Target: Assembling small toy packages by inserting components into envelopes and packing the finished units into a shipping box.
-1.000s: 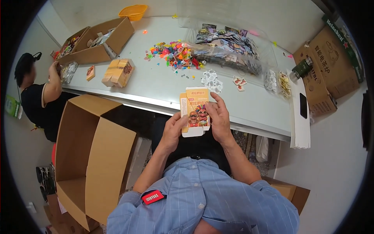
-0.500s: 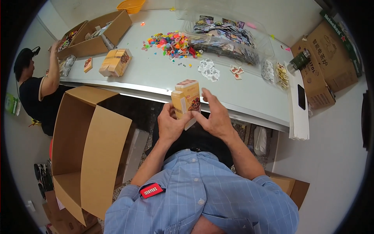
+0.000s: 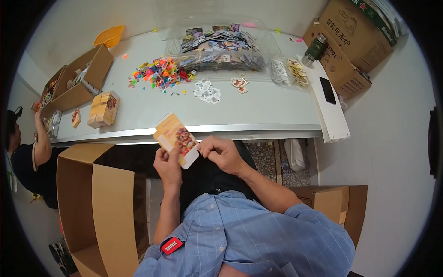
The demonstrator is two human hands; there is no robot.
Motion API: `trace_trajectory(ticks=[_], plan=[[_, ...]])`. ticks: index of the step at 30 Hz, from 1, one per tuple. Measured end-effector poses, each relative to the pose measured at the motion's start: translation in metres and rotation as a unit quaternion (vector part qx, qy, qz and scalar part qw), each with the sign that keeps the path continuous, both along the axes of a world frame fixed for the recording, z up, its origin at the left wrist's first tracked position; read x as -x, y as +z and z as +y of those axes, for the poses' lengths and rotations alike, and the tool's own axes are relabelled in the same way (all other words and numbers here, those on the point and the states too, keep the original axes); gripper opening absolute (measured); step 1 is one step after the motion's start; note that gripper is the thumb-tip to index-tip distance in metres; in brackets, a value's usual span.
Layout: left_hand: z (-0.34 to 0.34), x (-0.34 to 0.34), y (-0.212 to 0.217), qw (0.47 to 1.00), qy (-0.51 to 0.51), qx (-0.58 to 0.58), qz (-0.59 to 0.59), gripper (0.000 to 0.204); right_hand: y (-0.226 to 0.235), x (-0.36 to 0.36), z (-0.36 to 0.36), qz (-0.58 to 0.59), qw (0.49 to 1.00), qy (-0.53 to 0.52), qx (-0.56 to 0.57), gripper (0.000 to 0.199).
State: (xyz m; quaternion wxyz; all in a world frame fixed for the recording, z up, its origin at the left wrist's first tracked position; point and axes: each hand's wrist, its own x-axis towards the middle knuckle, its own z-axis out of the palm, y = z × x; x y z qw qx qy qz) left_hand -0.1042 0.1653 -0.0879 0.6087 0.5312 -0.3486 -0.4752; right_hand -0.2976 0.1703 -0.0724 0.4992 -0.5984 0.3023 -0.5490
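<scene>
White table (image 3: pixel 258 115) with metal front edge; pale walls (image 3: pixel 392 138); speckled floor (image 3: pixel 263 157); open cardboard boxes (image 3: pixel 101 207) at left and right; even light.

We see a small orange printed cardboard carton (image 3: pixel 176 139), its paper face smooth with a slight sheen, white along its lower edge. The long white table (image 3: pixel 258 115) looks smooth and faintly glossy, with a metallic-looking front edge. The big brown corrugated cardboard box (image 3: pixel 99 203) is matt. The clear plastic bags of printed cards (image 3: pixel 217 51) shine. Our light blue checked shirt (image 3: pixel 249 240) is soft woven cloth.
</scene>
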Motion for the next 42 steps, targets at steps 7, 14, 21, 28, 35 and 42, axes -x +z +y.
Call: trace_trajectory(ticks=[7,14,21,28,35,42], plan=[[0.002,-0.017,0.025,0.955,-0.056,-0.016,0.292,0.043,0.038,0.017,0.010,0.015,0.969,0.189,-0.160,0.006],[0.012,-0.043,0.020,0.923,-0.353,-0.142,0.062,0.041,0.055,0.061,-0.023,0.084,0.993,0.017,-0.085,0.008],[0.005,-0.012,0.022,0.778,-0.599,-0.133,0.135,0.055,0.011,0.031,-0.042,0.050,0.989,-0.065,-0.122,0.010],[0.021,-0.003,-0.016,0.836,-0.459,-0.187,0.237,0.072,0.044,0.072,-0.075,-0.136,0.964,-0.213,-0.088,0.012],[0.026,-0.031,-0.010,0.915,-0.273,-0.109,0.276,0.098,0.055,0.138,-0.058,-0.052,0.969,-0.203,-0.132,0.008],[0.016,-0.047,-0.030,0.907,-0.204,-0.058,0.363,0.079,0.049,0.182,-0.048,0.281,0.929,-0.233,-0.064,0.008]])
